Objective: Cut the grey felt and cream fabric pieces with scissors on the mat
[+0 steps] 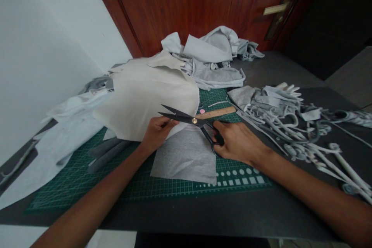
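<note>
My right hand is shut on the black handles of a pair of tailor's scissors, whose brass-pivoted blades stand open and point left. My left hand grips the edge of a large cream fabric sheet, close beside the blade tips. Below both hands, a grey fabric piece lies flat on a green cutting mat. Its upper part passes under the scissors and my hands. I cannot tell whether the blades have cloth between them.
A wooden ruler lies on the mat behind the scissors. Heaped grey garments stand behind the cream sheet. Tangled fabric strips cover the dark table at right. White cloth lies at left, beside a wall.
</note>
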